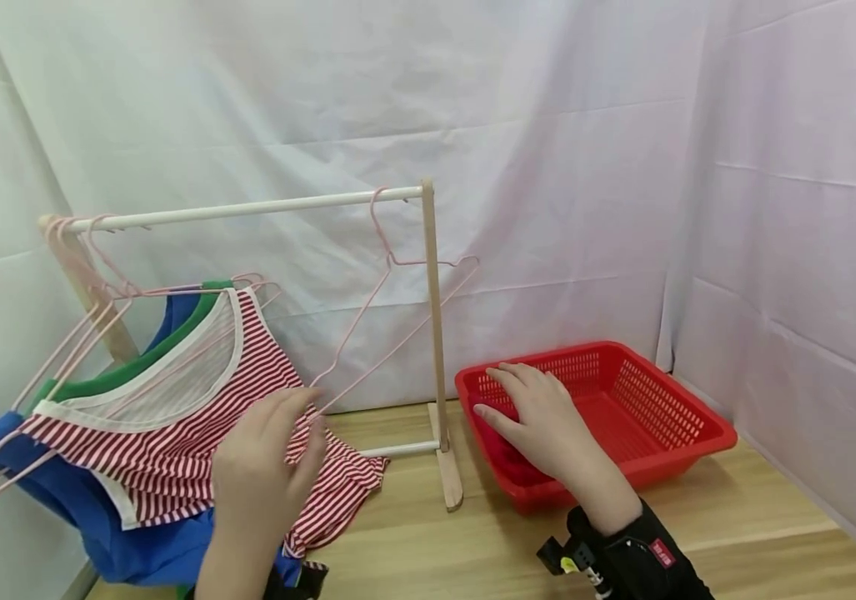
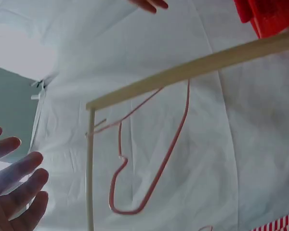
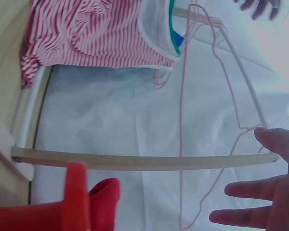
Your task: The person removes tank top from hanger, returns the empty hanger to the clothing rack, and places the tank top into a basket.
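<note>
My right hand (image 1: 548,425) reaches over the left side of a red plastic basket (image 1: 668,475), fingers spread. Beneath it, against the basket's near left wall, lies a bundle of red cloth (image 1: 498,442). The right wrist view shows the fingers (image 3: 250,190) extended with nothing between them. My left hand (image 1: 266,458) is raised in front of a red-and-white striped tank top (image 1: 172,458), its fingers loosely bent and holding nothing. A bare pink hanger (image 1: 352,329) hangs at the right end of the rack's white rail (image 1: 270,206).
Green (image 1: 112,379) and blue garments (image 1: 142,542) hang behind the striped top on pink hangers at the rack's left end. The rack's wooden right post (image 1: 435,317) stands between the garments and the basket. White curtains (image 1: 548,167) enclose the wooden table (image 1: 397,533).
</note>
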The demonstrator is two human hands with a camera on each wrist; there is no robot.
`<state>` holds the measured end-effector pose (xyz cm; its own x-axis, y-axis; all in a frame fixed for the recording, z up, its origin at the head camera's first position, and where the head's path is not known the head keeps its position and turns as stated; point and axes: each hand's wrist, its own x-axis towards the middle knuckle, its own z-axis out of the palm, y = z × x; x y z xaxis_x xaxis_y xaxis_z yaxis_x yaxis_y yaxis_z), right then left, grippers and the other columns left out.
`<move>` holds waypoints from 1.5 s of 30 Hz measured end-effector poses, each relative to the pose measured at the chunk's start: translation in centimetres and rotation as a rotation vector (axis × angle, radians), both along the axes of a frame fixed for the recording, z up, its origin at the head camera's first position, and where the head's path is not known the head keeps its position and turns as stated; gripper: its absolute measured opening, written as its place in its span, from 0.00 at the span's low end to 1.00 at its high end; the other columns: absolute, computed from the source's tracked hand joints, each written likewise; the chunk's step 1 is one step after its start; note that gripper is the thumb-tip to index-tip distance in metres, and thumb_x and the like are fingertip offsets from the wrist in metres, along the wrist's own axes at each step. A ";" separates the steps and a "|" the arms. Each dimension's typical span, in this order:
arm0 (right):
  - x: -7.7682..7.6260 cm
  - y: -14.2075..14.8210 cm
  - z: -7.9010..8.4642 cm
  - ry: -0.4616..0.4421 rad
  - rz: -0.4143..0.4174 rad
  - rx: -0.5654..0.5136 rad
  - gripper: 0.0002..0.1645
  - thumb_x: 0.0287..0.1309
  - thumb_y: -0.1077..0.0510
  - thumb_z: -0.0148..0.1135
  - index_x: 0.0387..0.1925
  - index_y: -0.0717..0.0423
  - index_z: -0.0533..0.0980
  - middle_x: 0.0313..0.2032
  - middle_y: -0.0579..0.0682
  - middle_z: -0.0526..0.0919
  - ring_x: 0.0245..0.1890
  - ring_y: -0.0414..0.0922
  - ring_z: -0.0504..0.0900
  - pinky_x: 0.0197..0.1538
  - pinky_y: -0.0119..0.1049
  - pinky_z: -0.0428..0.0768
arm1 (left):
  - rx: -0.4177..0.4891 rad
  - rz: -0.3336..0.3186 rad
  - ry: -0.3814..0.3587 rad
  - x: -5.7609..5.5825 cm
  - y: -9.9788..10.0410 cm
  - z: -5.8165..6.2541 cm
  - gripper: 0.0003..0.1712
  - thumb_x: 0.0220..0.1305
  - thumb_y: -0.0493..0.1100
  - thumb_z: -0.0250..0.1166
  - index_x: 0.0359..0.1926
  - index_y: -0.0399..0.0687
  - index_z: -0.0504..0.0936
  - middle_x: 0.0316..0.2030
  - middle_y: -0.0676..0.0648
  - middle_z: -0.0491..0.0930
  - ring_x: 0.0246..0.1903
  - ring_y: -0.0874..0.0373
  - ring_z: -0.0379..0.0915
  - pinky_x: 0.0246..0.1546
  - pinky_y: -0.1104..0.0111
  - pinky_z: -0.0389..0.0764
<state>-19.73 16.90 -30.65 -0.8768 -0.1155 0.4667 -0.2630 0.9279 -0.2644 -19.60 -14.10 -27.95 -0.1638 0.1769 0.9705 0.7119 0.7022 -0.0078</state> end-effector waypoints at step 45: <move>-0.7 0.7 -0.6 -0.089 0.039 0.011 0.38 0.62 0.42 0.62 0.66 0.59 0.68 0.63 0.60 0.70 0.65 0.61 0.63 0.65 0.66 0.53 | 0.338 0.767 -0.471 -1.6 -15.9 -1.8 0.24 0.72 0.42 0.53 0.64 0.36 0.70 0.60 0.29 0.68 0.60 0.31 0.57 0.61 0.40 0.52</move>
<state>-20.46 17.58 -31.22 -0.9094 -0.1551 0.3860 -0.2750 0.9204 -0.2780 -21.24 -30.05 -29.73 -0.5047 -0.4177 0.7555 -0.0636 0.8907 0.4501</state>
